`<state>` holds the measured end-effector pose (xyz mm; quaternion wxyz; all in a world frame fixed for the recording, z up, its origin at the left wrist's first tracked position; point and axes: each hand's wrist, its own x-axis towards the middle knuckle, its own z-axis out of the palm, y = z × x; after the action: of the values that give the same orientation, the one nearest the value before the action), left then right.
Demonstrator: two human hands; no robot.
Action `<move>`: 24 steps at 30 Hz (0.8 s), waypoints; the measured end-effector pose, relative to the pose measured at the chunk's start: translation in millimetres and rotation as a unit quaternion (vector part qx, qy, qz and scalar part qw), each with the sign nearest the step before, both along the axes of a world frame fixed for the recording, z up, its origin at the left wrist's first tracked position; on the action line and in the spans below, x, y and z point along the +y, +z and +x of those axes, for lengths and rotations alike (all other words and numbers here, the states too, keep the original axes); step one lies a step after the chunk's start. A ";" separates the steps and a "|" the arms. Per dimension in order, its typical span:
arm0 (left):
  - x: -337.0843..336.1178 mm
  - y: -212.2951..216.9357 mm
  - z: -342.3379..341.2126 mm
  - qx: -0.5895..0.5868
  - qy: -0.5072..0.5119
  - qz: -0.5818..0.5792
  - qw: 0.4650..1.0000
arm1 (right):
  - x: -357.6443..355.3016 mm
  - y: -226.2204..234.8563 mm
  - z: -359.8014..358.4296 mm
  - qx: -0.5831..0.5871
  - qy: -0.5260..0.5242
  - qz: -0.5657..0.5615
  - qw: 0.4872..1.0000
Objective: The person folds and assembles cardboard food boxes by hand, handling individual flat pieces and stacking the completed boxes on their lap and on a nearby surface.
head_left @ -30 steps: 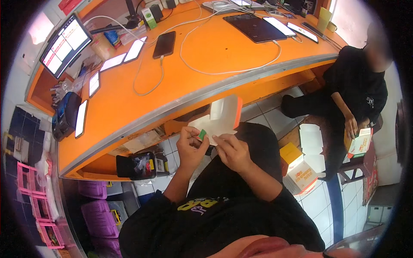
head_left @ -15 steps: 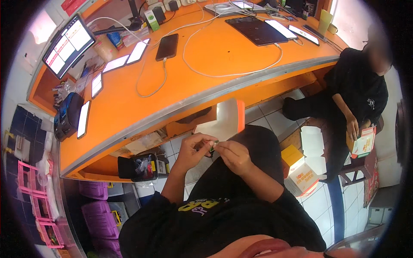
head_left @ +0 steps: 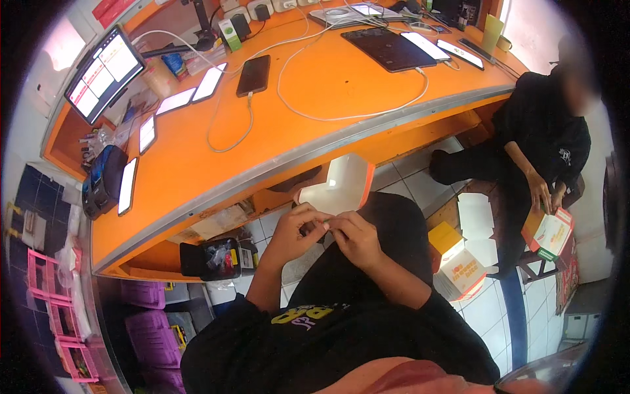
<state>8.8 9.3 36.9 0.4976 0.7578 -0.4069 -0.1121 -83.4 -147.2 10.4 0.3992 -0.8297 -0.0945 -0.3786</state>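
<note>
In front of my body, my left hand (head_left: 298,231) and my right hand (head_left: 357,238) meet with their fingertips pinched together. Whatever lies between the fingers is too small and covered to make out. Just beyond them rests an open carton (head_left: 341,180), white inside with an orange-red edge, next to my raised knee. Its lower part is hidden behind my fingers. Both hands are closed, and neither visibly grips the carton.
An orange desk (head_left: 315,72) with phones, a tablet and cables spans the far side. A stack of flat printed cartons (head_left: 459,272) stands at my right. Beyond it a seated co-worker handles another carton (head_left: 551,233). Purple bins (head_left: 152,338) stand at the lower left.
The small green thing seen between my fingertips is now out of sight. My fingers have drawn closer together. The co-worker's carton has turned and moved slightly left, with both their hands on it.
</note>
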 end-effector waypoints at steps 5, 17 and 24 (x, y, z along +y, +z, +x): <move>2.1 -0.8 -1.0 0.012 -0.037 0.024 0.999 | -3.5 -10.6 0.1 0.121 0.047 0.144 0.981; 2.5 14.8 -12.1 -0.208 -0.008 0.026 0.978 | -16.7 3.6 4.2 0.193 0.245 0.203 0.928; -15.5 41.3 -13.8 -0.451 0.270 -0.069 0.848 | -30.4 5.1 4.3 0.121 0.328 0.536 0.768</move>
<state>-5.0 -6.2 78.2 0.3212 0.7687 -0.3727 0.4087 -79.1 -177.6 15.5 0.8873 -0.4379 -0.0935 -0.1105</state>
